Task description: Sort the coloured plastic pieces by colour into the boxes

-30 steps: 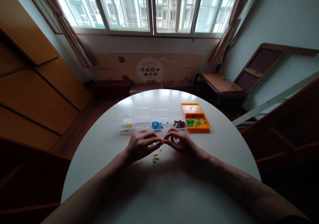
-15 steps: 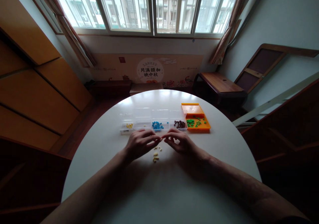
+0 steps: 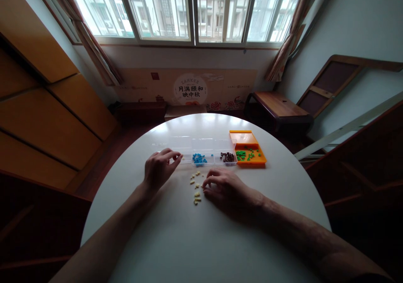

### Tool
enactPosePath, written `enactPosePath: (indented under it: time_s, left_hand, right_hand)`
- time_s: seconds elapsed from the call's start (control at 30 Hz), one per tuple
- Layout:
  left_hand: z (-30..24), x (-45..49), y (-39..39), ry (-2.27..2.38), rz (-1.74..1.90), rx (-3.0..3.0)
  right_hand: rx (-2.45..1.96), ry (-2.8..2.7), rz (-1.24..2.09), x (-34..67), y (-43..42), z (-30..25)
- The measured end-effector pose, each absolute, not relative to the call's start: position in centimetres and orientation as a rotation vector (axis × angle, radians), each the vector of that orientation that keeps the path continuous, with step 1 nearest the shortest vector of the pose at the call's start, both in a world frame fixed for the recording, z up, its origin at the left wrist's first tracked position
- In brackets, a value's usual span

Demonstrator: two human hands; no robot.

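Observation:
My left hand [image 3: 161,167] hovers over a clear compartment box [image 3: 187,145], thumb and forefinger pinched together; what lies between them is too small to make out. It hides the box's left end. My right hand [image 3: 225,186] rests on the table with curled fingers, its tips down beside small cream pieces [image 3: 197,195] that look like tiny building bricks. Whether it grips one I cannot see. The cream pieces lie scattered between the hands. Blue pieces [image 3: 199,158] and dark brown pieces [image 3: 227,157] fill separate compartments of the clear box.
An open orange box [image 3: 252,164] with green pieces [image 3: 241,155] stands at the right end of the clear box. Everything sits on a round white table [image 3: 176,241]. Beyond it are a wooden bench [image 3: 280,104] and a window.
My hands, fingertips together half a second ago, have parted. The left moved left and up to the clear box; the right came down to the cream pieces.

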State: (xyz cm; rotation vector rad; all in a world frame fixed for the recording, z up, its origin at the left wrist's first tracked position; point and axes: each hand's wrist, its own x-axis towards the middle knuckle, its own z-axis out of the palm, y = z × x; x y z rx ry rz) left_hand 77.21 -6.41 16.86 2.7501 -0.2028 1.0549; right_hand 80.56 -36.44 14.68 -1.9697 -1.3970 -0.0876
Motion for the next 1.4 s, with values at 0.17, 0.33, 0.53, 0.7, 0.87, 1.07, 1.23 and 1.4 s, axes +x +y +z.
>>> enactPosePath:
  time_s: [0.17,0.33,0.53,0.7,0.87,1.07,1.23,1.4]
  left_hand:
    - [16.5,77.1,-6.5,-0.188,1.007,2.800]
    - [16.8,77.0,-7.1,-0.210,0.989,2.778]
    - [17.3,76.6,-8.2,-0.477,0.906,2.661]
    - [17.5,76.1,-9.2,-0.902,0.725,2.481]
    - [17.1,75.9,-10.1,-1.013,0.670,2.397]
    - [16.7,76.0,-10.5,-1.024,0.681,2.352]
    - [16.6,75.9,-10.7,-1.022,0.696,2.336]
    - [16.9,75.9,-10.5,-1.012,0.687,2.380]
  right_hand:
    - [-1.963,-1.406,-0.147,80.7,-36.3,14.6]
    - [-1.963,-1.433,-0.179,80.9,-36.2,14.3]
    - [-1.960,-1.474,-0.168,81.1,-36.1,14.3]
    - [-1.955,-1.410,-0.274,81.0,-36.1,14.2]
    - [-1.920,-1.272,-0.346,80.9,-36.0,14.4]
    - [-1.900,-1.269,-0.317,81.0,-35.9,14.5]
    - [-1.894,-1.280,-0.321,81.1,-36.0,14.3]
    - [-1.912,-1.226,-0.300,81.0,-36.0,14.4]
